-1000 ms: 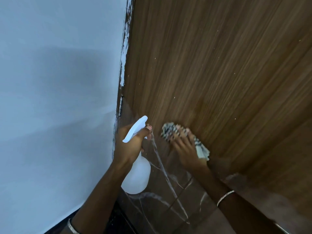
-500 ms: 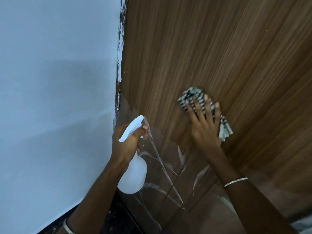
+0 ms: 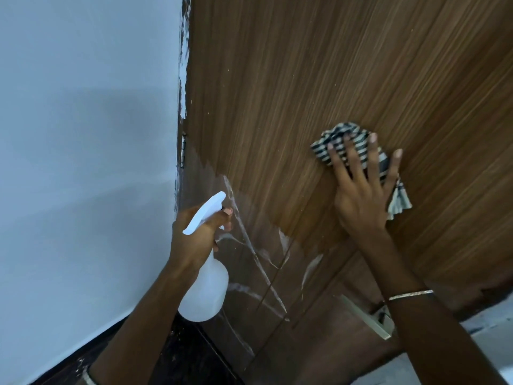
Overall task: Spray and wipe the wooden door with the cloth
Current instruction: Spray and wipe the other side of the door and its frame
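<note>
The wooden door [image 3: 319, 79] fills the right and upper part of the view, its grain running steeply. My right hand [image 3: 361, 190] lies flat with spread straight fingers on a black-and-white striped cloth [image 3: 337, 137], pressing it against the door. My left hand [image 3: 194, 234] grips the neck of a white spray bottle [image 3: 204, 290] low on the door's left side, with the nozzle pointing toward the door. The lower door looks glossy and shows whitish reflected streaks [image 3: 249, 245].
A pale painted wall [image 3: 83, 162] stands to the left and meets the door at a paint-smeared frame edge with a metal hinge [image 3: 183, 151]. A dark floor strip [image 3: 180, 357] runs below. A light metal fitting [image 3: 372, 318] shows by my right forearm.
My right hand has slid the cloth up and to the right across the door. My left hand with the bottle has stayed nearly in place.
</note>
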Motion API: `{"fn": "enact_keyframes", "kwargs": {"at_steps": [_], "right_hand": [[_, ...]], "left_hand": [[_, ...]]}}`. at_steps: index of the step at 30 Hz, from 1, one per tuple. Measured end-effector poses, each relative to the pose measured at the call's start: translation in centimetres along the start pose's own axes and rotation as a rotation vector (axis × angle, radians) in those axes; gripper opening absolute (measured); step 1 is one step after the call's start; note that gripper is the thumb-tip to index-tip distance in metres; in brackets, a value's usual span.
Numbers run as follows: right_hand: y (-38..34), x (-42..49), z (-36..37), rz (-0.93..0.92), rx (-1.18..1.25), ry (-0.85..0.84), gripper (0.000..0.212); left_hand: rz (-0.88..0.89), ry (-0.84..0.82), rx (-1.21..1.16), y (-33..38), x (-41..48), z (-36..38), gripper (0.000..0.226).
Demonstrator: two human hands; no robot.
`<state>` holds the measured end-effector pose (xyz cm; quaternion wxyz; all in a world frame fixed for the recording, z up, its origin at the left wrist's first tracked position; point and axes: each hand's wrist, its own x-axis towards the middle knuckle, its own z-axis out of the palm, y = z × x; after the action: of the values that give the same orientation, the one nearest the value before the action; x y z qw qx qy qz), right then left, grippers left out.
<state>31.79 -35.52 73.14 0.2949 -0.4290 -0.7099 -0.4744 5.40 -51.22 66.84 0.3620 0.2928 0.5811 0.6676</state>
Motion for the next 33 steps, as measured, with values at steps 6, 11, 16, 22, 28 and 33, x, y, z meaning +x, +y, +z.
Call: {"fn": "enact_keyframes", "kwargs": {"at_steps": [6,11,16,22,28,33], "right_hand": [[-0.5,-7.3,3.2,-0.260,0.011,-0.105,0.069],[-1.6,-14.1,4.4,-0.637,-0.066,-0.403,0.063],[0.8,-11.0,1.3,-0.493,0.026,-0.292,0.064],[6.4,-7.0,-2.9,-0.106,-0.054,-0.049,0.066],[6.0,-14.0,-0.6,-0.662,-0.024,-0.360,0.077],[6.9,-12.8,-2.6,-0.720,-0.020,-0.458,0.072]], "left_hand": [[-0.016,-0.008,-0.007,-0.2,-0.8,1.5,0.031],[-0.020,-0.036,0.022,-0.3,-1.4,2.1,0.033],[-0.020,-0.066,-0.006,0.4,-1.7,2.4,0.022],[-0.026,-0.081,-0.001,-0.2,-2.2,3.5,0.034],[-0.078,-0.165,-0.036,-0.4,-3.3,5.6,0.019],[-0.057,-0.220,-0.038,-0.2,-3.7,6.7,0.011]]}}
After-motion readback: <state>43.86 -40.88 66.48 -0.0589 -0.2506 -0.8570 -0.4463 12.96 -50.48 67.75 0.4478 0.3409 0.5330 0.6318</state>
